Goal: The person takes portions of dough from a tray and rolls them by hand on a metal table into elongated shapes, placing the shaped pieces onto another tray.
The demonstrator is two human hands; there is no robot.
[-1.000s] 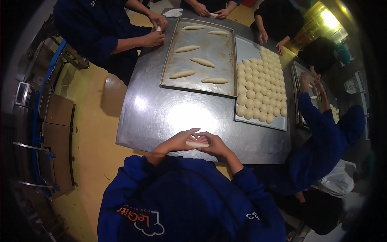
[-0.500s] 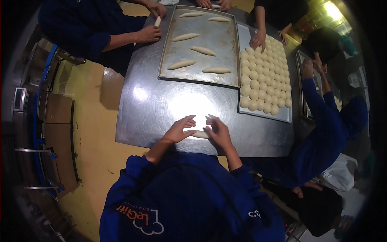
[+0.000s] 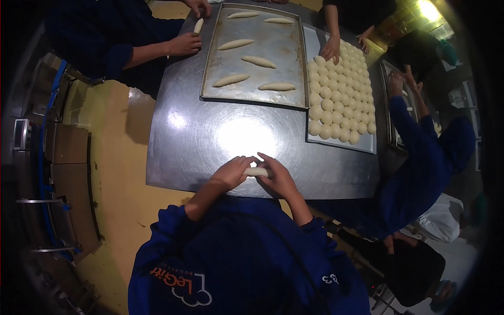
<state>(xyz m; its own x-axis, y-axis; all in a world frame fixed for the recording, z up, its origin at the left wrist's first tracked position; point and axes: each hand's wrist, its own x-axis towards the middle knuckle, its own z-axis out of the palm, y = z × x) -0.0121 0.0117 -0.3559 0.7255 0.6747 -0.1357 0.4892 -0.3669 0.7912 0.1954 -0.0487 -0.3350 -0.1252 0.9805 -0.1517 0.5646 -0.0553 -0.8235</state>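
Note:
A short pale roll of dough lies on the metal table near its front edge, between my hands. My left hand curls round the roll's left end, hiding that tip. Round the right end bend the fingers and thumb of my right hand, which cover the other tip. Only the middle of the roll shows between them. Beyond my hands a large metal baking tray carries several spindle-shaped dough pieces, spaced apart.
Right of the baking tray, a white tray holds rows of dough balls; a co-worker's hand touches them. At the far left another co-worker's hand is on a dough roll. A person in blue works at the right.
My hands have come closer together, and their fingers have closed in round the ends of the dough roll. The whole view has shifted slightly.

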